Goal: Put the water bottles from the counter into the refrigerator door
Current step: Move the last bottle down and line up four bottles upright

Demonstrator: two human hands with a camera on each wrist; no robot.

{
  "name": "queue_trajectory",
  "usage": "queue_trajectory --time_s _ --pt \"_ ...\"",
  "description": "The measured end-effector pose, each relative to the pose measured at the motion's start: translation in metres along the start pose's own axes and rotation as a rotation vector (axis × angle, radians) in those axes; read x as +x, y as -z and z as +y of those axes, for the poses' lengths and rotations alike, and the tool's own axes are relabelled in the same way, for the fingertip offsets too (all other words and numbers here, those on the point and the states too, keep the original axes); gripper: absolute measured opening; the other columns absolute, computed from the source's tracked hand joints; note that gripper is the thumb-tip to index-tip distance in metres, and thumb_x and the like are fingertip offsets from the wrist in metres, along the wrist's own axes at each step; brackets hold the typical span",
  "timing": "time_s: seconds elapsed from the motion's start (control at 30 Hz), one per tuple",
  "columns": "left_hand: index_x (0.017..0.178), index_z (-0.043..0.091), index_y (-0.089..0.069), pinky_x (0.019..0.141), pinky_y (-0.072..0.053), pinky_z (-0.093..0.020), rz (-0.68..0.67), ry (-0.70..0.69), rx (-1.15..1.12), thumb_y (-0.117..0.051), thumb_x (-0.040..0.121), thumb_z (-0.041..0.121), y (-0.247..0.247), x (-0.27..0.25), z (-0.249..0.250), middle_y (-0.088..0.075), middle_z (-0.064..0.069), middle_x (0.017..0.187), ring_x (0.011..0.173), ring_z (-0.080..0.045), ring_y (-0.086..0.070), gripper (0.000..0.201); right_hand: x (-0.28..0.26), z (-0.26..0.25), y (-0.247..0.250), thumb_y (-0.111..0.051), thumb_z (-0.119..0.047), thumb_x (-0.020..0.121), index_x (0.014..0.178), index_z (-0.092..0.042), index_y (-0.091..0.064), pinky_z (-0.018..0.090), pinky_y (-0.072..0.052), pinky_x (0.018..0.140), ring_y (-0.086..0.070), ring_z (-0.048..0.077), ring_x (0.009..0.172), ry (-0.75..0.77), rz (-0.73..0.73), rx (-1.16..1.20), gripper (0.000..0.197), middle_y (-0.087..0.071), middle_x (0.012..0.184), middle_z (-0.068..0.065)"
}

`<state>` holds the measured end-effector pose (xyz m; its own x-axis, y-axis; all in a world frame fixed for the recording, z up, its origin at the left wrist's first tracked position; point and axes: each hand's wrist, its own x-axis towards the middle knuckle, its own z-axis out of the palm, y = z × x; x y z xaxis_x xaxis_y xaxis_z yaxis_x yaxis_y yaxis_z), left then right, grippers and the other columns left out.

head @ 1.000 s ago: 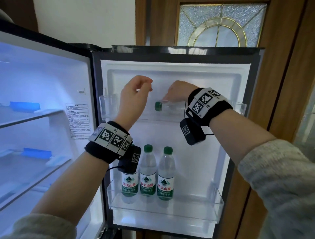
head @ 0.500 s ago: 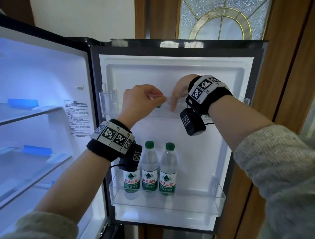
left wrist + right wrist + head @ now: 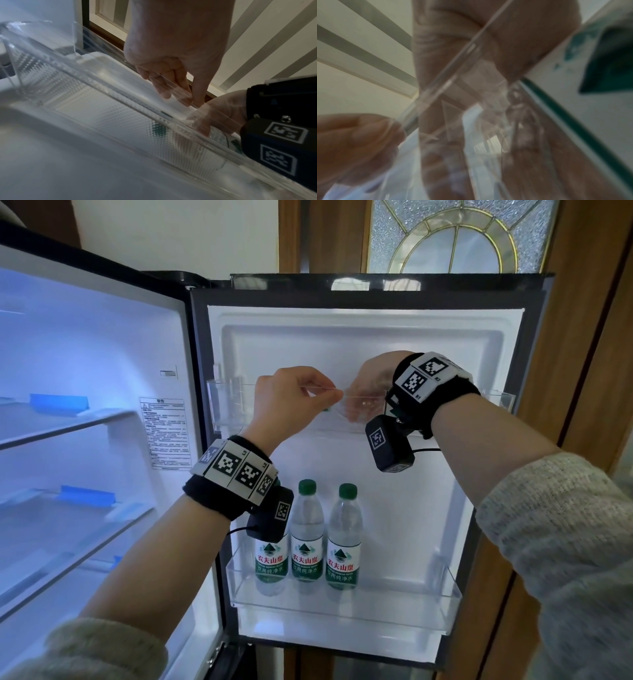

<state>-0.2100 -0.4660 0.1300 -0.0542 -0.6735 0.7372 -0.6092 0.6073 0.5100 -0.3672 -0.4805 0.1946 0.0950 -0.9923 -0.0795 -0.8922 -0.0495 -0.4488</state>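
A clear water bottle with a green cap (image 3: 158,130) lies sideways inside the upper clear door bin (image 3: 229,412), mostly hidden behind the bin's front wall and my hands. My right hand (image 3: 370,385) reaches down into that bin, its fingers round the bottle (image 3: 522,121). My left hand (image 3: 294,402) pinches the bin's front rim (image 3: 120,93) between thumb and fingers, just left of the right hand. Three upright green-capped bottles (image 3: 306,529) stand side by side in the lower door bin (image 3: 411,604).
The refrigerator door (image 3: 376,337) stands open in front of me, with the lit interior and its shelves (image 3: 68,426) to the left. A wooden door frame (image 3: 582,371) is on the right. The right part of the lower bin has room.
My right hand has lowered the bottle from above the rim down into the upper bin. My left hand dropped from above the bin to its front rim and now pinches it.
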Motion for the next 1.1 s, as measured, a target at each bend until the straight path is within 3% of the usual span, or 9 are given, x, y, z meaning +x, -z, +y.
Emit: queue_trajectory --time_s 0.07,0.13,0.23,0.4,0.6,0.7,0.8,0.93,1.1 --pt "0.07 0.035 -0.068 0.089 -0.051 -0.03 0.0 -0.001 0.008 -0.072 0.075 0.049 0.0 0.0 0.0 -0.068 0.021 0.069 0.062 0.003 -0.059 0.016 -0.001 0.001 0.001 -0.083 -0.025 0.066 0.052 -0.017 -0.071 0.025 -0.052 0.054 -0.066 0.015 0.061 -0.002 0.104 -0.085 0.02 -0.07 0.063 -0.004" --pt "0.068 0.038 -0.066 0.091 -0.05 -0.031 -0.003 0.0 0.01 -0.072 0.076 0.049 0.001 0.0 0.0 -0.066 0.022 0.069 0.062 0.004 -0.058 0.015 -0.005 -0.001 0.001 -0.085 -0.03 0.06 0.056 -0.019 -0.072 0.026 -0.052 0.059 -0.068 0.017 0.066 0.036 0.192 -0.085 0.017 -0.069 0.061 -0.005" --pt "0.067 0.039 -0.064 0.094 -0.049 -0.037 -0.009 0.005 0.009 -0.073 0.076 0.049 0.001 0.0 0.0 -0.063 0.025 0.067 0.063 0.005 -0.057 0.016 -0.008 -0.002 -0.001 -0.087 -0.037 0.056 0.079 -0.014 -0.073 0.03 -0.051 0.067 -0.066 0.021 0.08 0.089 0.367 -0.151 0.036 -0.071 0.084 0.001" --pt "0.067 0.038 -0.064 0.097 -0.047 -0.037 -0.003 0.029 0.008 -0.072 0.076 0.05 -0.001 0.002 0.001 -0.064 0.023 0.068 0.065 0.006 -0.058 0.017 -0.019 0.001 -0.008 -0.076 -0.043 0.07 0.111 -0.012 -0.062 0.032 -0.048 0.079 -0.06 0.024 0.095 0.264 0.829 -0.214 0.053 -0.065 0.109 0.005" --pt "0.077 0.033 -0.067 0.1 -0.042 -0.04 0.002 0.018 0.037 -0.07 0.077 0.051 -0.005 0.004 0.002 -0.064 0.022 0.072 0.069 0.012 -0.055 0.017 -0.02 0.009 -0.016 -0.076 -0.045 0.07 0.105 -0.008 -0.063 0.025 -0.041 0.069 -0.05 0.017 0.078 0.557 1.235 0.331 0.052 -0.058 0.083 -0.004" --pt "0.098 0.036 -0.061 0.1 -0.036 -0.035 0.01 -0.004 0.049 -0.068 0.074 0.06 -0.008 0.002 0.003 -0.063 0.022 0.082 0.079 0.001 -0.06 0.035 -0.03 0.002 -0.018 -0.076 -0.041 0.072 0.104 -0.008 -0.064 0.016 -0.045 0.072 -0.053 0.011 0.079 0.626 1.301 0.606 0.048 -0.056 0.083 -0.01" --pt "0.124 0.035 -0.047 0.093 -0.022 -0.03 0.021 -0.031 0.047 -0.069 0.068 0.066 -0.01 -0.002 0.005 -0.06 0.019 0.109 0.094 -0.004 -0.057 0.068 -0.039 -0.007 -0.014 -0.073 -0.04 0.072 0.098 -0.005 -0.064 0.03 -0.055 0.075 -0.062 0.012 0.076 0.76 1.328 0.712 0.045 -0.064 0.083 -0.005" --pt "0.133 0.034 -0.039 0.097 -0.019 -0.031 0.061 -0.011 -0.044 -0.071 0.068 0.064 -0.013 -0.003 0.008 -0.056 0.017 0.123 0.11 -0.002 -0.054 0.079 -0.048 -0.018 -0.007 -0.076 -0.033 0.072 0.099 0.002 -0.065 0.04 -0.056 0.074 -0.067 0.017 0.076 0.892 1.381 0.743 0.045 -0.07 0.084 0.005" --pt "0.139 0.031 -0.033 0.107 -0.022 -0.037 0.096 -0.036 -0.138 -0.074 0.068 0.06 -0.016 0.0 0.022 -0.051 0.013 0.136 0.123 -0.003 -0.047 0.087 -0.062 -0.031 -0.004 -0.075 -0.031 0.072 0.098 0.003 -0.066 0.039 -0.057 0.074 -0.067 0.015 0.076 1.008 1.367 0.765 0.044 -0.069 0.085 0.003"
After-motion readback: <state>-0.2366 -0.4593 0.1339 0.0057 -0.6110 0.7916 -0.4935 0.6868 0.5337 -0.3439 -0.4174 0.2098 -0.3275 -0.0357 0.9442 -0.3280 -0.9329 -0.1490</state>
